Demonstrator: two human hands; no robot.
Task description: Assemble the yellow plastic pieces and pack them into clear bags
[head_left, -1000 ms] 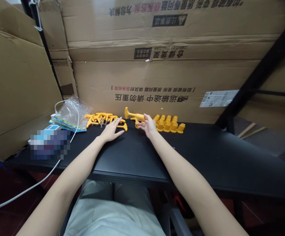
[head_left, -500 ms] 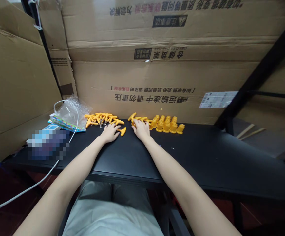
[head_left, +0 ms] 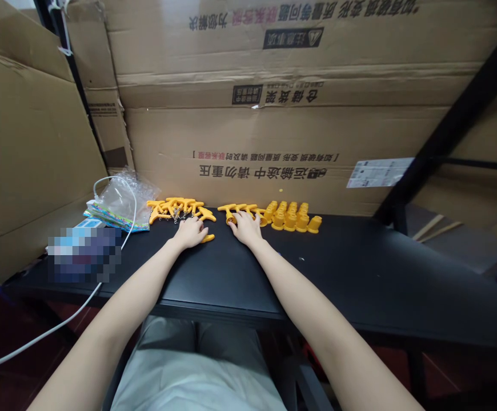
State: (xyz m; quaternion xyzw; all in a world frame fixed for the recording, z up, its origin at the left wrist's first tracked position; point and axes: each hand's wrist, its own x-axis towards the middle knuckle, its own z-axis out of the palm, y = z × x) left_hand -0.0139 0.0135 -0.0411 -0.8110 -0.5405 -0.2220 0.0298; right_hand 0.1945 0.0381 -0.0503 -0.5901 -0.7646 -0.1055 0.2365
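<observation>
My left hand (head_left: 189, 233) is closed round a yellow T-shaped handle (head_left: 208, 238), whose end sticks out past the fingers near the table top. Just behind it lies a pile of similar yellow handles (head_left: 163, 216) with small metal chains. My right hand (head_left: 248, 228) pinches the lower end of another yellow T-shaped handle (head_left: 227, 208), the leftmost of a short row against the cardboard. The fingers partly cover this row. Right of that hand, several yellow cup-shaped pieces (head_left: 290, 220) stand upright in rows.
Tall cardboard (head_left: 240, 128) walls off the back of the black table (head_left: 351, 274). At left are a clear plastic bag (head_left: 117, 197), a colourful packet (head_left: 122, 221), a blurred-out box (head_left: 83, 248) and a white cable (head_left: 77, 311). A black frame post (head_left: 445, 125) slants up at right.
The handle at my right hand has turned from tilted to level with its row. The handle at my left hand has swung lower and closer in, now mostly hidden by the fingers.
</observation>
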